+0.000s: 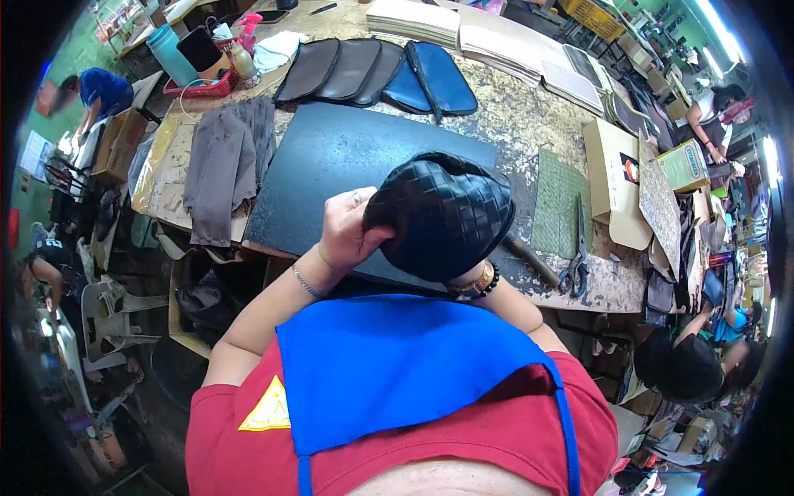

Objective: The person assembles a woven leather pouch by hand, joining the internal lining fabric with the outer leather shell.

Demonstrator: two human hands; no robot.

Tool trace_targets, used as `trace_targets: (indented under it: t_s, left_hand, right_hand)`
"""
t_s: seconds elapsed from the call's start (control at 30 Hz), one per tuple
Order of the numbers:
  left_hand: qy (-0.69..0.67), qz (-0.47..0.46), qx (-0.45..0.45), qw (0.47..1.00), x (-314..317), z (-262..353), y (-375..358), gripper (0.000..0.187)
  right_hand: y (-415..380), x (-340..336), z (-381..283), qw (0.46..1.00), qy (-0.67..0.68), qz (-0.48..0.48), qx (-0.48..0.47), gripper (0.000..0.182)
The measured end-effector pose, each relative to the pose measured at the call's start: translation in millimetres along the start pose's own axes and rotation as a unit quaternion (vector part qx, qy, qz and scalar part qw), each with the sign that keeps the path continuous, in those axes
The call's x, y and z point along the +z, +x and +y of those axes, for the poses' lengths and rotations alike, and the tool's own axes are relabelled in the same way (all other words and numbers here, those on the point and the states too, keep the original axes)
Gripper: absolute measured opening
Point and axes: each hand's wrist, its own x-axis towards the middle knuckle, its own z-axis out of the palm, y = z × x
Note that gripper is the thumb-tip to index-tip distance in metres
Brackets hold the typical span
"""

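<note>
A black woven leather pouch (447, 207) is bunched up in front of my chest, over the near edge of a dark work mat (331, 165). My left hand (346, 230) pinches its left rim, the thumb pressed on the black material and a ring on one finger. From the right, my right hand (473, 274) reaches in under the pouch. Only its wrist with bracelets shows, and its fingers are hidden by the leather. Just right of the pouch lie a hammer-like tool with a wooden handle (533, 263) and large scissors (576, 260).
Brown and blue zippered panels (331, 70) lie behind the mat. Grey cloth pieces (223, 169) rest on its left. A green woven sheet (558, 202) and an open cardboard box (616, 182) are at right. A red basket (198, 87) stands far left. Other people work around.
</note>
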Motion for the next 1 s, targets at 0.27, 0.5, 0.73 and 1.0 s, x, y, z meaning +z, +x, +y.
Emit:
trace_targets:
  t_s: [0.27, 0.5, 0.73, 1.0]
  left_hand:
    - [-0.029, -0.055, -0.124, 0.99, -12.6, 0.2, 10.4, 0.049]
    - [-0.294, 0.026, -0.292, 0.91, -9.1, 41.0, 55.4, 0.047]
    - [-0.237, 0.063, -0.278, 0.929, 9.6, 53.5, 41.1, 0.049]
    - [-0.261, 0.059, -0.244, 0.932, 9.8, 46.4, 30.8, 0.065]
  right_hand:
    - [17.3, -9.5, 36.9, 0.984, 0.128, 0.12, 0.014, 0.042]
    - [25.9, -9.6, -12.2, 0.955, 0.258, 0.125, 0.074, 0.034]
    - [3.8, 4.9, -7.9, 0.973, 0.207, 0.098, 0.042, 0.038]
    - [10.3, 3.7, -35.2, 0.986, 0.157, 0.05, 0.01, 0.046]
